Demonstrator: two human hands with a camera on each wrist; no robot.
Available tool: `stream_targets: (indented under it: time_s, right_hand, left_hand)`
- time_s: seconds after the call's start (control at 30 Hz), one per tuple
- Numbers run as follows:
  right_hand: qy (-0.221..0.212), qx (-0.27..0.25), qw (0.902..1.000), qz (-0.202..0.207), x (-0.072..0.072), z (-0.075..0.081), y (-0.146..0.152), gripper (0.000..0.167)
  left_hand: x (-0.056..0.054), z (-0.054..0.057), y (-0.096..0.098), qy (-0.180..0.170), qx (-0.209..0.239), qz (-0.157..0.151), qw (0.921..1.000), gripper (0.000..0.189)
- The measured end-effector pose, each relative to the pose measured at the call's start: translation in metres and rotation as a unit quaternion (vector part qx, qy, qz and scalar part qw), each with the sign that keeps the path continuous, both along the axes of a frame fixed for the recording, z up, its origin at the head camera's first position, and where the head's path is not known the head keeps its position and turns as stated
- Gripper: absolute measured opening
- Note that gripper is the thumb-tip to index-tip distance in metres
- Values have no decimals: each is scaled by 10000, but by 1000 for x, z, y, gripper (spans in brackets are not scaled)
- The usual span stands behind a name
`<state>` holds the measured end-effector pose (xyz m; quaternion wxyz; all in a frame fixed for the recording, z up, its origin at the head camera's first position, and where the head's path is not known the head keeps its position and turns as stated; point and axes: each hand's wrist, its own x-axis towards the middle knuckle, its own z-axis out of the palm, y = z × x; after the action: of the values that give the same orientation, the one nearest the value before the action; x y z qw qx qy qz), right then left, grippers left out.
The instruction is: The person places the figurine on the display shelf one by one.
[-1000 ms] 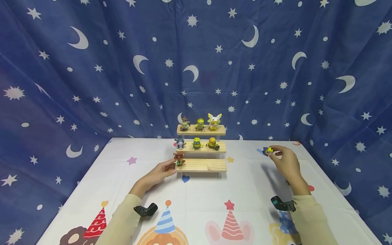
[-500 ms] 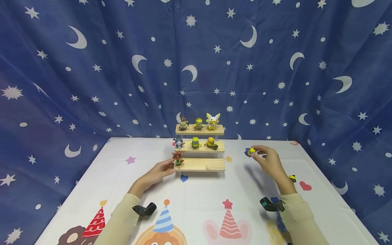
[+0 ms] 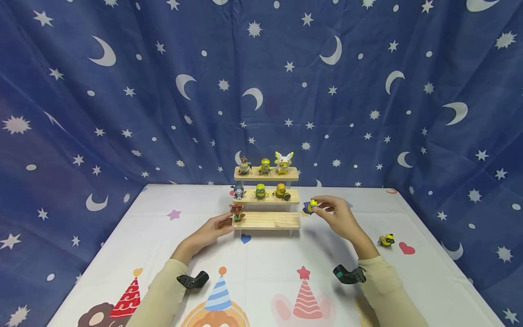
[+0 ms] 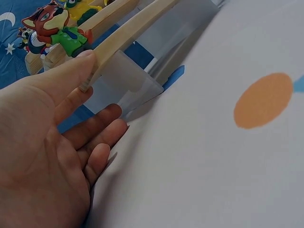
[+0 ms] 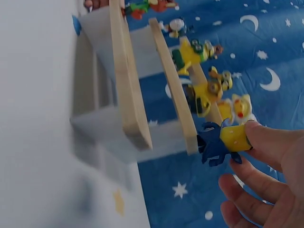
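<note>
A three-tier wooden display stand [image 3: 267, 221] with clear supports stands mid-table. My left hand [image 3: 209, 232] pinches the left end of its lowest shelf, thumb above and index finger below in the left wrist view. Right beside that thumb stands a fox figurine [image 4: 56, 29] in a green shirt. My right hand [image 3: 336, 215] pinches a small yellow and dark blue figurine [image 5: 232, 140] between thumb and fingers, held up just right of the stand. Its yellow end sits in the fingers and the blue part points toward the shelves.
The middle shelf carries three figurines, among them a yellow one with goggles [image 3: 260, 191]. On the top shelf are three more, including a white-eared one [image 3: 283, 162]. Another yellow figurine [image 3: 386, 240] lies on the tablecloth [image 3: 261, 259] at right. A blue starry curtain [image 3: 163, 113] hangs behind.
My right hand has moved left toward the stand, carrying the yellow and blue figurine. The figurine on the table at right has come into view from behind the arm. My left hand stays put.
</note>
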<state>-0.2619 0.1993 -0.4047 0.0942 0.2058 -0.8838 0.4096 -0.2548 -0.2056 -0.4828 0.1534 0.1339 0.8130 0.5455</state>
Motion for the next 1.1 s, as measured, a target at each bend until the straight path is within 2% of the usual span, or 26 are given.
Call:
stream_targets:
  time_s: [0.4, 0.8, 1.1]
  right_hand:
    - [-86, -189, 9990, 407, 8, 6, -43, 34]
    - [-138, -340, 9962, 786, 12, 9, -85, 34]
    - [-207, -446, 9959, 758, 11, 3, -114, 33]
  left_hand:
    - [-1, 6, 0, -31, 15, -5, 10000, 74]
    - [2, 4, 0, -99, -30, 67, 9999, 75]
    - [3, 7, 1, -108, 27, 38, 9999, 74]
